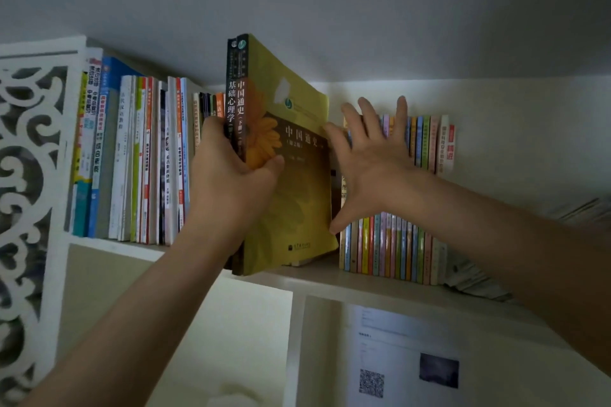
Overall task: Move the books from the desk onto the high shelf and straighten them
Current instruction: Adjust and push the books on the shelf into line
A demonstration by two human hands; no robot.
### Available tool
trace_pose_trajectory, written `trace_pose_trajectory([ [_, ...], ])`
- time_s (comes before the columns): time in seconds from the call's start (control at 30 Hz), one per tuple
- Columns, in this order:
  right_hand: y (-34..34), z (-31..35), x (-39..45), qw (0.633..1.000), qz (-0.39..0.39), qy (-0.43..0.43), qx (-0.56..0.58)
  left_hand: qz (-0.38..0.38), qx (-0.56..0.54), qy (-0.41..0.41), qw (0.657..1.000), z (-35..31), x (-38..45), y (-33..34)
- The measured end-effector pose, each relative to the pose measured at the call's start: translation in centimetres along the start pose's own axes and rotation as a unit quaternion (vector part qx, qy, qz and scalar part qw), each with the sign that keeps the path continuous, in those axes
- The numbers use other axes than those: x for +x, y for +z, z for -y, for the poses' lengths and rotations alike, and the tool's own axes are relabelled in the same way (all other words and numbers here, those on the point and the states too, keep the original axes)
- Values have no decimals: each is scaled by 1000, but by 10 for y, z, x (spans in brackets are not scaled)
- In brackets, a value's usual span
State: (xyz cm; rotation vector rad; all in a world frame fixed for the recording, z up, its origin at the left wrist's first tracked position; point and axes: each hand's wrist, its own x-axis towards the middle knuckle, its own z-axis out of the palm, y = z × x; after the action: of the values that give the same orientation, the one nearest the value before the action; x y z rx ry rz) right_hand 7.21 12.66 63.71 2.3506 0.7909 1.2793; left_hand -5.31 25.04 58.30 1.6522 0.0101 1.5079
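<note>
Two tall books stand upright at the middle of the high shelf (330,281), sticking out past its front edge: a yellow book with a flower cover (291,208) and a dark-spined book (232,89) pressed against its left side. My left hand (231,172) grips both around their spines, thumb on the yellow cover. My right hand (370,155) is spread flat with fingers apart, its palm against the spines of a row of thin colourful books (396,244) just right of the yellow book; its thumb touches the yellow cover's edge.
A packed row of upright books (139,158) fills the shelf's left part, beside a white carved panel (29,175). A pile of papers (476,281) lies at the shelf's right. Below hangs a sheet with a QR code (372,382). The ceiling is close above.
</note>
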Motion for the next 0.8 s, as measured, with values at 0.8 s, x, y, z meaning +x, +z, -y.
trace_pose_trajectory([
  [0.8,-9,-45,12,967,-36,-121,223,-58,45,69,995,52,-14,74],
])
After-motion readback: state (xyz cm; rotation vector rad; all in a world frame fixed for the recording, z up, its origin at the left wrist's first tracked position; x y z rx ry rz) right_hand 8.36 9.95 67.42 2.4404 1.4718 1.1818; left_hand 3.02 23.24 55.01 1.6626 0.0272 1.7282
